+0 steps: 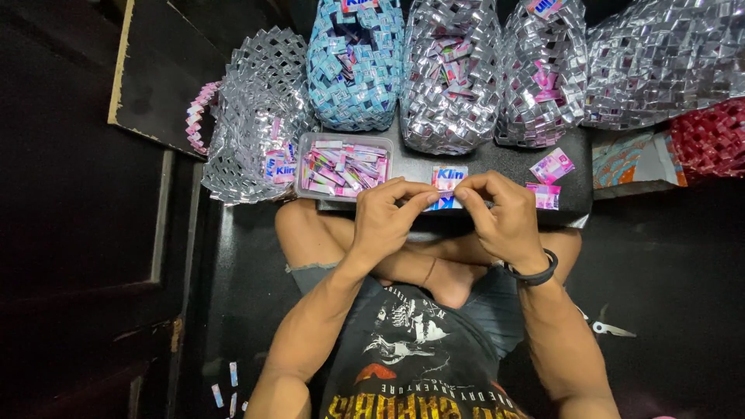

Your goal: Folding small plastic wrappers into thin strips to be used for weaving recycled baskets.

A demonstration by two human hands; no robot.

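Observation:
My left hand (388,213) and my right hand (497,213) meet over the near edge of a low black board (497,167), each pinching an end of a small blue, pink and white wrapper piece (448,185). The fingertips of both hands almost touch over it. A clear plastic tray (304,167) of folded pink and white wrapper strips lies just beyond my left hand. Two loose pink wrapper pieces, one further away (552,164) and one nearer (545,195), lie beside my right hand.
Woven wrapper baskets line the back: silver ones (450,77), a blue one (353,70), a flattened silver one at left (256,116), a red one at right (710,140). Scissors (609,327) lie on the dark floor right of my crossed legs. Small wrapper scraps (231,374) lie lower left.

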